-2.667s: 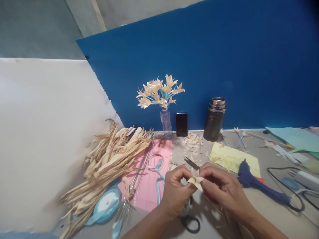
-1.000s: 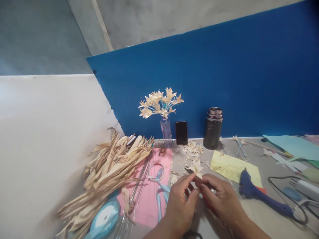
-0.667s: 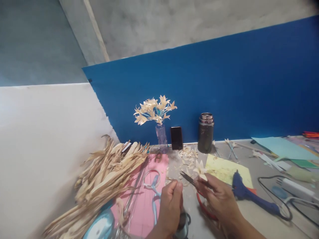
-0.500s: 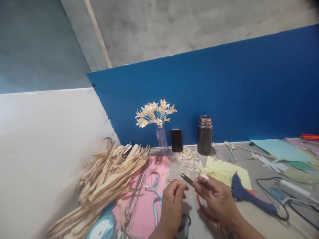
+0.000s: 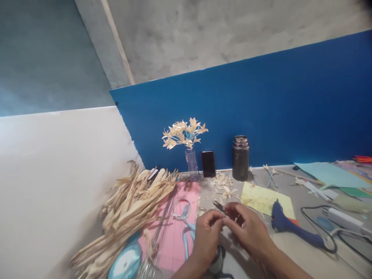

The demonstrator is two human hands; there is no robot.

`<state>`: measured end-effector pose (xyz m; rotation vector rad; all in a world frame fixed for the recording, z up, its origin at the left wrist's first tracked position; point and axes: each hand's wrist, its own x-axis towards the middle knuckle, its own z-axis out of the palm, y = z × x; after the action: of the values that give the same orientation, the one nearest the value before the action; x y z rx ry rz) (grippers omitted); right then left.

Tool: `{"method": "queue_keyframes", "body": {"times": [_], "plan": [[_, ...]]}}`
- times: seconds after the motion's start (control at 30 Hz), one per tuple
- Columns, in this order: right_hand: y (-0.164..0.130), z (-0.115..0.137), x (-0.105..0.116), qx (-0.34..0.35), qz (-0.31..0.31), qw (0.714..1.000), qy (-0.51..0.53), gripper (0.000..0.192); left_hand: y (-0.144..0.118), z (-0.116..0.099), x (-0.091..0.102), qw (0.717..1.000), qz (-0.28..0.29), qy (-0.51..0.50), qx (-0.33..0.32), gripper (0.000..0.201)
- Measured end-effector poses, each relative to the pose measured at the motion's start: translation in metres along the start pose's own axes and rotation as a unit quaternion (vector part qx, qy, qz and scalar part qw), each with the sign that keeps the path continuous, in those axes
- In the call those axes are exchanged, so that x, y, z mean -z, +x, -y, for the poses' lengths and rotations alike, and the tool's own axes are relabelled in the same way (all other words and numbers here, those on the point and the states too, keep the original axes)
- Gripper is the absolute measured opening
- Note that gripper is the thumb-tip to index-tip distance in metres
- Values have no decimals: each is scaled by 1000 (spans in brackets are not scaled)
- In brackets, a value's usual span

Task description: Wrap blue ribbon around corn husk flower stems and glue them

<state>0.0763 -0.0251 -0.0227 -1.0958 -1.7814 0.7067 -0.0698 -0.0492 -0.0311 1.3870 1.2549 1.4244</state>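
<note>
My left hand (image 5: 207,234) is closed in a pinch, its fingertips against those of my right hand; whatever lies between them is too small to make out. My right hand (image 5: 247,228) is closed around dark-jawed pliers (image 5: 218,206), whose slim tips point up and left past the fingers. The palm hides the handles. Just beyond the fingers shows a pale husk flower (image 5: 228,192); I cannot tell whether a hand holds its stem. Beneath my wrists sits a dark round object (image 5: 217,260), partly hidden. Light blue scissors (image 5: 186,223) lie left of my left hand.
Dried corn husks (image 5: 139,209), a light blue ribbon roll (image 5: 126,263) and thin wires lie at left on pink paper (image 5: 171,248). A vase (image 5: 191,161) of husk flowers, a phone (image 5: 208,164) and a flask (image 5: 240,159) stand behind. A blue glue gun (image 5: 293,228) lies right.
My hands have come together, fingertips now meeting. The pliers' red handle, visible earlier below my right hand, is now hidden. The whole view has shifted slightly.
</note>
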Motion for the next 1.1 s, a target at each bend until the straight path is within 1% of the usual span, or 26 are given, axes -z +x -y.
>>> {"method": "queue_keyframes", "body": {"times": [0.1,0.2,0.33,0.43,0.5,0.57,0.67,0.73,0.8,0.9,1.0,1.07,1.1], "plan": [[2,-3,1,-22,17,999,-23,20,3,1,-1,997,-11,-69,16,12],[4,-7,3,-16,23,999,-16,28,6,2,-1,989,-11,-142,48,21],[4,-7,4,-19,67,997,14,38,8,3,2,979,-7,-185,82,27],[3,-8,4,-55,71,995,48,47,7,4,3,968,0,-222,118,30],[4,-9,4,-87,69,990,86,49,5,5,2,956,13,-257,145,32],[5,-11,3,-116,81,982,125,49,4,5,0,945,26,-283,160,33],[8,-13,3,-150,89,971,165,43,2,6,-3,939,38,-293,176,34],[9,-14,3,-166,88,964,189,36,2,7,-3,939,37,-290,183,34],[9,-15,2,-177,81,959,208,34,2,7,-2,941,32,-286,181,33],[6,-15,3,-189,72,956,214,35,2,8,-1,943,27,-281,175,30],[2,-15,4,-211,78,944,241,34,2,7,0,946,26,-271,177,28],[1,-14,5,-210,82,940,256,40,2,6,0,950,22,-256,178,27],[1,-14,5,-199,84,943,252,44,1,5,0,953,19,-245,177,26]]}}
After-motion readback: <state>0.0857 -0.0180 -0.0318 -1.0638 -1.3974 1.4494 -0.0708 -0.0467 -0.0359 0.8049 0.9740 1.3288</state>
